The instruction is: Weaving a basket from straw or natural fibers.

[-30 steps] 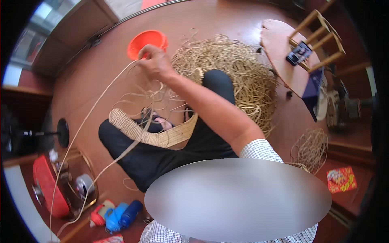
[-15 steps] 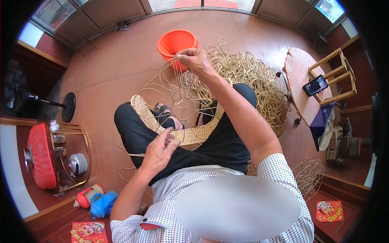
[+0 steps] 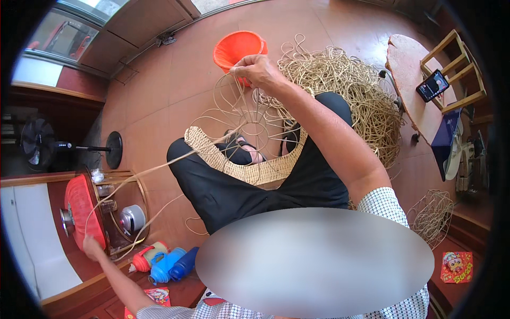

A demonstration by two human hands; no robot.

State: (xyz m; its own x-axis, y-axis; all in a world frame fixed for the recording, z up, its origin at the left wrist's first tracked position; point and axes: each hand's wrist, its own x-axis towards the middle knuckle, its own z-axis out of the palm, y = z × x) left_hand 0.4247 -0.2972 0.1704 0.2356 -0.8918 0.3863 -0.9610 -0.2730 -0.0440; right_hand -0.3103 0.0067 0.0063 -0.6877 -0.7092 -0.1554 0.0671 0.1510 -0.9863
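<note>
A curved, U-shaped band woven of straw-coloured cord [image 3: 255,173] rests across my thighs. Ahead of it, my right hand [image 3: 257,71] is closed in a pinch on thin cord, and loose loops [image 3: 249,114] hang below it near my feet. My left hand [image 3: 94,249] is stretched far out to the left, fingers closed on a long strand of cord [image 3: 135,175]. That strand runs from the left hand back to the left arm of the woven band. The fingertips of the left hand are small and not sharp.
A large heap of loose cord [image 3: 350,90] lies right of my knees, with an orange bucket [image 3: 226,50] beyond. At left are a standing fan [image 3: 40,141], a red-covered rack [image 3: 77,207] and vacuum flasks [image 3: 164,266]. A table [image 3: 404,74] bearing a phone [image 3: 433,85] stands right.
My left hand has swung from beside the woven band far out to the left, drawing a strand of cord out with it. The right hand keeps its pinch in nearly the same place.
</note>
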